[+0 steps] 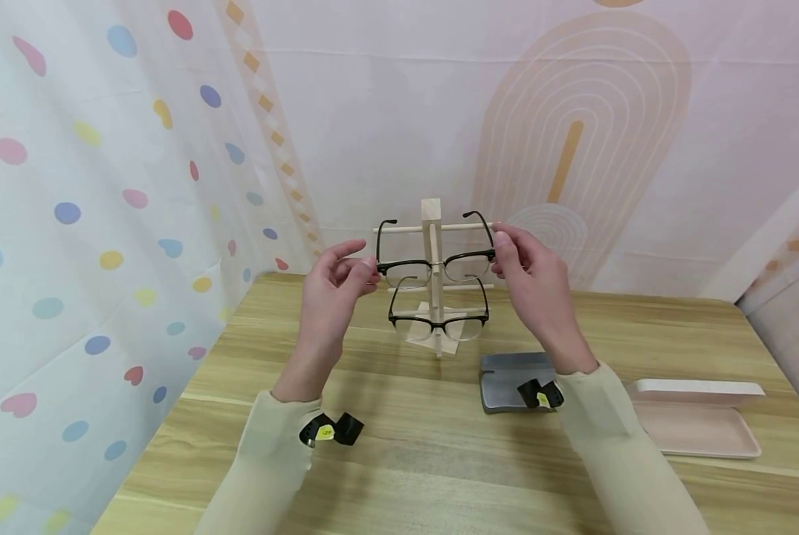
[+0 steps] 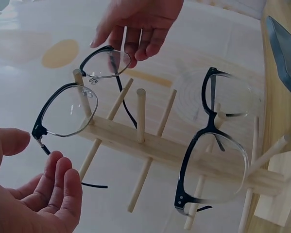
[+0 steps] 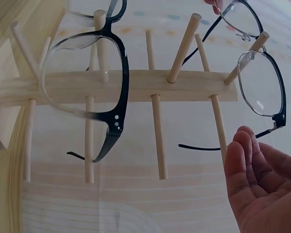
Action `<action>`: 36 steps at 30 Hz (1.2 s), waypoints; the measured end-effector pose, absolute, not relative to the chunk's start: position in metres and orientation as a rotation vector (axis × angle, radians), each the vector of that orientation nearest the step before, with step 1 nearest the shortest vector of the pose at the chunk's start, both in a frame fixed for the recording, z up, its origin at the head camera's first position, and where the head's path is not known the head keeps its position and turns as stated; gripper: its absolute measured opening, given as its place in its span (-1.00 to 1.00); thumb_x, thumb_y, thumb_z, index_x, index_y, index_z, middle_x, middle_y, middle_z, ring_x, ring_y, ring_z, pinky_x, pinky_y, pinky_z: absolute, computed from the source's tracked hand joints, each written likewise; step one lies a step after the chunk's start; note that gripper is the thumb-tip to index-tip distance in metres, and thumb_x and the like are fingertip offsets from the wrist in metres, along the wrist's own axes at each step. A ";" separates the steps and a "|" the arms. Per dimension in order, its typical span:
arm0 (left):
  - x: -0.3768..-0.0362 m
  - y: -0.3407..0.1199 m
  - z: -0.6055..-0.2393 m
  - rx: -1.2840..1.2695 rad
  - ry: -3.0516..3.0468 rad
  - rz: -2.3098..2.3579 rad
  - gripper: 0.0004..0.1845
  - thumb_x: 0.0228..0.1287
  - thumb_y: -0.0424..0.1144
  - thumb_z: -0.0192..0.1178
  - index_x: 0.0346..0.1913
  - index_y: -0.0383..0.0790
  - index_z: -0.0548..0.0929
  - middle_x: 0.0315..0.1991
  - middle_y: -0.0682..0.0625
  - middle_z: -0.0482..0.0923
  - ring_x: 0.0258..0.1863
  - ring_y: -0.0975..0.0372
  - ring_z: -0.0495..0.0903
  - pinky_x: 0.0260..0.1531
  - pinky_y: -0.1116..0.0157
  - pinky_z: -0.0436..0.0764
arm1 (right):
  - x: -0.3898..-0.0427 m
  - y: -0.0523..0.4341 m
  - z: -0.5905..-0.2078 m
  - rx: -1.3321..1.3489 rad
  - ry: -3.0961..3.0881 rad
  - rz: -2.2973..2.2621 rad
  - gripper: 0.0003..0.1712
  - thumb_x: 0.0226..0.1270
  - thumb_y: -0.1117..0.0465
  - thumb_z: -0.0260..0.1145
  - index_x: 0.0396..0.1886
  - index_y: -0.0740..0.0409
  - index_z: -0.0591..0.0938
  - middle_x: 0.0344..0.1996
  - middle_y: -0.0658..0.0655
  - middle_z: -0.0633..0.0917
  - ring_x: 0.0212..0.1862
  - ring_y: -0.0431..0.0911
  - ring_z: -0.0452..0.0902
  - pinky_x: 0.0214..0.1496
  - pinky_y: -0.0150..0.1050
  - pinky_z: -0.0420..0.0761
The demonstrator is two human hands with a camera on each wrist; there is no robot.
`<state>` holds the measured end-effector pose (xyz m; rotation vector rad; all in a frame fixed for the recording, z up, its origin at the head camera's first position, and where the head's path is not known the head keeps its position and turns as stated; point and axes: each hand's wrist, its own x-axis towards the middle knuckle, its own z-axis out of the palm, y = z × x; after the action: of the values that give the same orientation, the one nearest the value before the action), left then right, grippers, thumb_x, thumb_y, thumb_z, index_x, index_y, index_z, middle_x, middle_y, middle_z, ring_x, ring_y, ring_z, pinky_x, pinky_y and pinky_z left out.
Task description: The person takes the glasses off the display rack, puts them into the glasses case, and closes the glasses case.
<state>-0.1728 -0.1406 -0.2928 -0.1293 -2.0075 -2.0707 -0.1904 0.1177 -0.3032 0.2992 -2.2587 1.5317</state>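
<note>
A wooden display stand [image 1: 431,211] holds two pairs of dark browline glasses. The upper glasses [image 1: 407,272] have their bridge at the top front peg. My left hand [image 1: 335,286] is beside their left hinge, thumb tip close to it and fingers near the temple arm. At the opposite hinge is my right hand [image 1: 531,279]. Both wrist views show a gap between thumb and fingers of the left hand [image 2: 43,187] and the right hand [image 3: 266,179], with a temple arm passing by the fingertips. The lower glasses [image 1: 421,327] rest on a peg below, untouched.
An open grey glasses case [image 1: 496,394] lies on the wooden table [image 1: 426,475], partly behind the right forearm. Farther right stands an open pale pink case [image 1: 707,431]. A patterned curtain [image 1: 386,134] hangs behind the table and along its left.
</note>
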 end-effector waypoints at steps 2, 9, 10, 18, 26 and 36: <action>-0.173 -0.140 -0.292 -0.121 -2.010 -2.092 -0.62 0.47 -0.38 0.23 0.28 -0.34 0.54 -0.28 0.02 0.69 -0.27 0.21 0.71 -0.08 0.28 0.73 | -0.191 0.116 -0.302 0.296 -2.247 1.567 -0.46 0.65 -0.15 0.09 0.30 0.09 0.65 -0.25 0.21 0.71 -0.22 -0.08 0.64 -0.25 -0.38 0.58; -0.174 -0.140 -0.290 -0.119 -2.003 -2.133 -0.61 0.46 -0.37 0.25 0.28 -0.38 0.56 -0.32 0.05 0.68 -0.26 0.18 0.70 -0.07 0.28 0.73 | -0.191 0.113 -0.299 0.296 -2.212 1.641 -0.56 0.64 0.00 0.14 0.24 0.14 0.68 -0.21 0.22 0.72 -0.22 -0.06 0.64 -0.24 -0.40 0.60; -0.174 -0.140 -0.290 -0.119 -1.998 -2.140 -0.61 0.45 -0.38 0.25 0.28 -0.40 0.56 -0.32 0.05 0.68 -0.27 0.18 0.70 -0.07 0.28 0.73 | -0.191 0.113 -0.298 0.297 -2.211 1.639 -0.58 0.64 0.02 0.14 0.24 0.14 0.68 -0.22 0.20 0.72 -0.23 -0.09 0.63 -0.24 -0.40 0.60; -0.173 -0.138 -0.285 -0.109 -1.934 -2.203 -0.61 0.40 -0.44 0.25 0.25 -0.40 0.59 -0.32 0.08 0.69 -0.34 0.28 0.67 -0.12 0.34 0.71 | -0.189 0.111 -0.291 0.296 -2.205 1.658 -0.64 0.59 0.18 0.12 0.20 0.13 0.70 -0.23 0.18 0.72 -0.26 -0.11 0.63 -0.28 -0.39 0.58; -0.169 -0.136 -0.282 -0.104 -1.910 -2.205 -0.62 0.37 -0.49 0.23 0.23 -0.39 0.59 -0.29 0.07 0.67 -0.31 0.29 0.63 -0.16 0.39 0.65 | -0.184 0.112 -0.288 0.318 -2.147 1.662 -0.65 0.54 0.27 0.12 0.17 0.17 0.69 -0.24 0.18 0.72 -0.26 -0.08 0.59 -0.32 -0.39 0.52; -0.161 -0.133 -0.281 -0.098 -1.890 -2.191 -0.60 0.35 -0.49 0.23 0.23 -0.40 0.59 -0.27 0.04 0.66 -0.27 0.28 0.63 -0.20 0.39 0.60 | -0.172 0.114 -0.285 0.354 -2.084 1.657 -0.68 0.52 0.30 0.15 0.14 0.13 0.71 -0.28 0.09 0.72 -0.28 -0.09 0.56 -0.32 -0.38 0.51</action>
<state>-0.1612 -0.1328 -0.2811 -0.0981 -1.8898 -2.1906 -0.1718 0.1143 -0.2855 0.3537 -2.0840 1.6572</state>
